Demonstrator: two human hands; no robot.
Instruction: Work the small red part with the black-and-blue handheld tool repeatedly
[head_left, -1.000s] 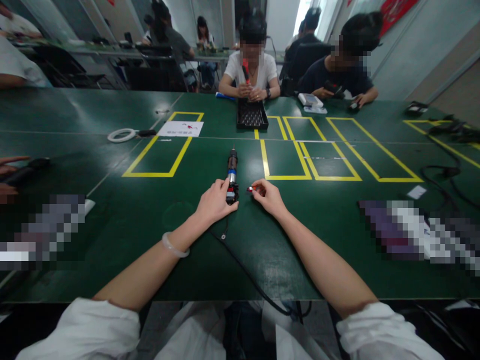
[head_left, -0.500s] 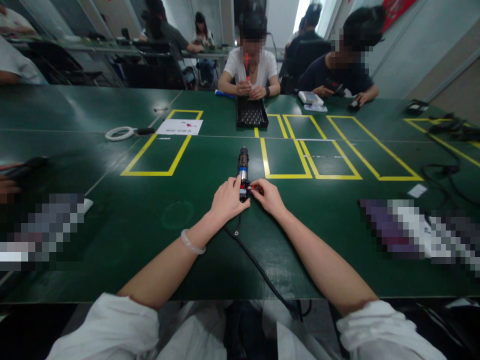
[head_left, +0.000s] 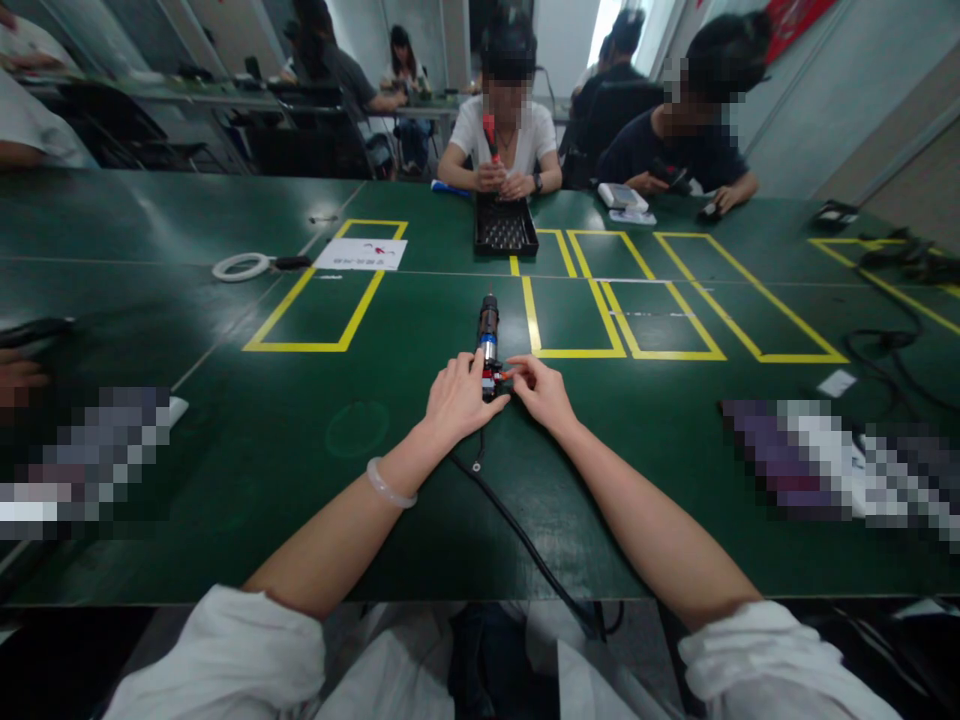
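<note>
Lying between fingers (head_left: 459, 374) (seemingly touching): tool (head_left: 489, 330).

The tool (head_left: 489, 325) lies on the table (head_left: 300, 520) between the left hand (head_left: 456, 400) and the right hand (head_left: 544, 395); a cord (head_left: 525, 540) runs from beneath the left hand to the near edge. Beyond the tool sits a tray (head_left: 507, 248), before a seated person (head_left: 531, 145). Farther left, a sheet (head_left: 364, 256) lies across a taped outline (head_left: 296, 348), a ring (head_left: 263, 264) left of it; more taped outlines (head_left: 577, 354) lie right
</note>
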